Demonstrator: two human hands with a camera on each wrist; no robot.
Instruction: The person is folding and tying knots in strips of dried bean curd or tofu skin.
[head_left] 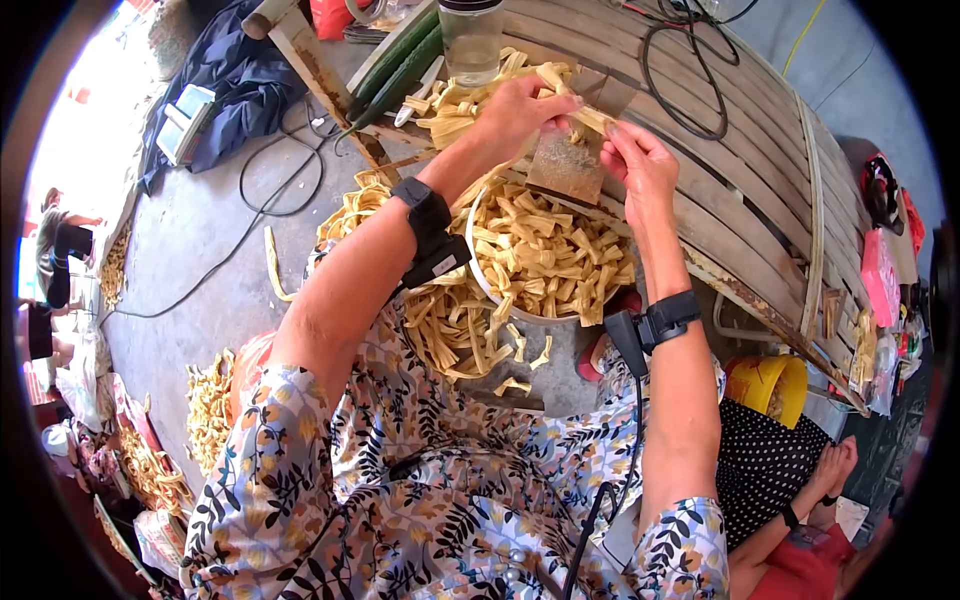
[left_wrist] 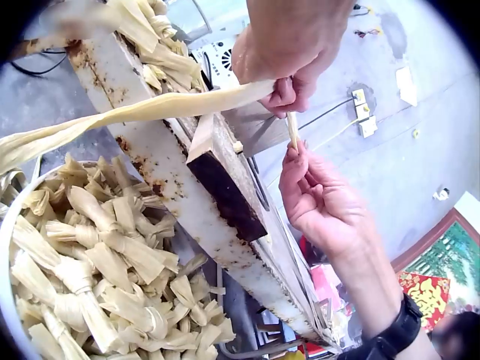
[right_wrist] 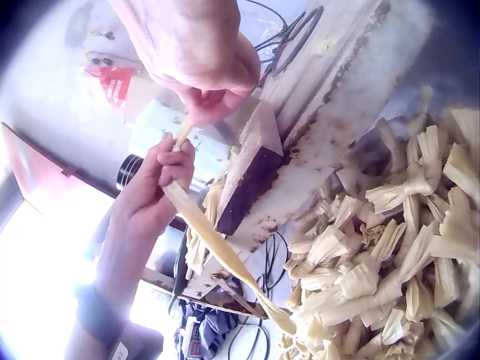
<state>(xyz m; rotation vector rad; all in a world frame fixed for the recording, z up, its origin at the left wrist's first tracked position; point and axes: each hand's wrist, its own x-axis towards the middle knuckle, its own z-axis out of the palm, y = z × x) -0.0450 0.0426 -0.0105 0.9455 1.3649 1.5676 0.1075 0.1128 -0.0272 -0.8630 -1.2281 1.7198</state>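
Note:
Above the edge of a slatted wooden bench, my left hand and right hand face each other with fingertips close together. Between them runs a pale yellow, flat, pliable strip, pinched by both hands. Its long tail hangs from the left hand, twisting down toward the tub in the right wrist view. Just below the hands lies a wooden block on the bench edge. Under it stands a white tub heaped with knotted strips.
More loose strips lie on the bench beside a glass jar and green cucumbers. Long strips pile against the tub. A yellow bucket stands at right near another person's arm. Black cable coils on the bench.

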